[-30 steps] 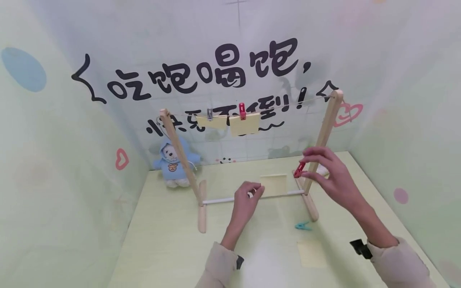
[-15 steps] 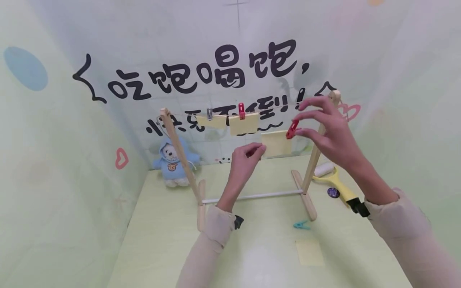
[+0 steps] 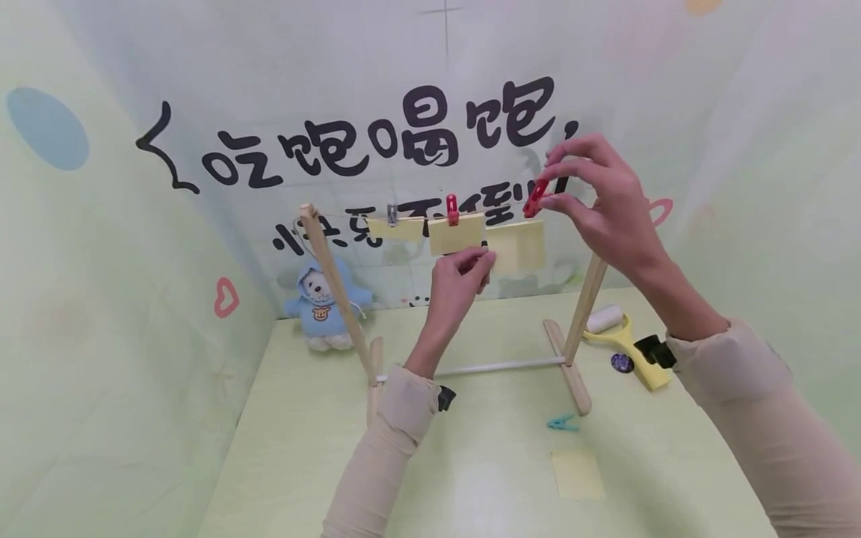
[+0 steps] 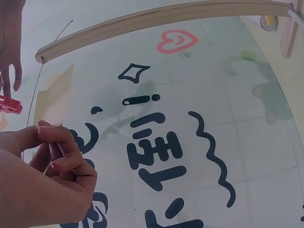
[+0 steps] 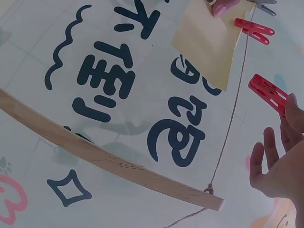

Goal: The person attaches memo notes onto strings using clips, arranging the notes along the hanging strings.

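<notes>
In the head view my left hand pinches the left edge of a yellow paper sheet, which hangs just under the string. My right hand pinches a red clothespin between thumb and fingers, above the sheet's right part. The right wrist view has the clothespin apart from both string and paper. On the string, left of my held sheet, a second red clothespin grips one yellow sheet. A grey clothespin grips another.
A wooden frame with a white crossbar carries the string. On the table lie a teal clothespin and a yellow sheet. A lint roller lies right of the frame; a blue-hooded plush toy sits at left.
Both hands have risen from near the crossbar to the string. The yellow sheet came up with my left hand, the red clothespin with my right.
</notes>
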A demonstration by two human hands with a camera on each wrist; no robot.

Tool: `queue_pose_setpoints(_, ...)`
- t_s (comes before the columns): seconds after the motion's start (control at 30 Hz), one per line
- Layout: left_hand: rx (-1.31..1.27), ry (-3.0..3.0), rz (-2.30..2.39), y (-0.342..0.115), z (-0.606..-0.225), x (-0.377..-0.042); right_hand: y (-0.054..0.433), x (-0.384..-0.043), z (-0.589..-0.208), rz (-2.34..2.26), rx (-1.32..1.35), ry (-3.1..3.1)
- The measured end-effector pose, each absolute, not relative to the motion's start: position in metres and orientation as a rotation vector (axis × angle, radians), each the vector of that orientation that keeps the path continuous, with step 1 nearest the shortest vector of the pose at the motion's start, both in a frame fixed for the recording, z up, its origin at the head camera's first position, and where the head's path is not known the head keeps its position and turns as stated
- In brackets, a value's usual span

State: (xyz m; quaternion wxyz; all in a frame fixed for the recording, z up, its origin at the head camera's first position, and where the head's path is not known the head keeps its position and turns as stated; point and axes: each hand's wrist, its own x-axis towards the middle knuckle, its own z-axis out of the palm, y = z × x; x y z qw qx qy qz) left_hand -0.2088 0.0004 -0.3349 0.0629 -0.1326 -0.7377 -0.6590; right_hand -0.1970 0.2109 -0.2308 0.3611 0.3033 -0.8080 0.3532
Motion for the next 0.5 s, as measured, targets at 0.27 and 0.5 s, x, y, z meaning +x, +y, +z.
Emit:
queue_pose_setpoints(0.27,-0.405,-2.190,-2.047,0.002,-0.327,-0.215,0.203,-0.213,-0.224,0.902,0.824,-2.048)
queue_pose_setpoints(0.5,-0.421,-2.164,-2.093,0.003,-0.323,-0.218,0.197,-0.221,-0.224,0.909,0.819,-2.087)
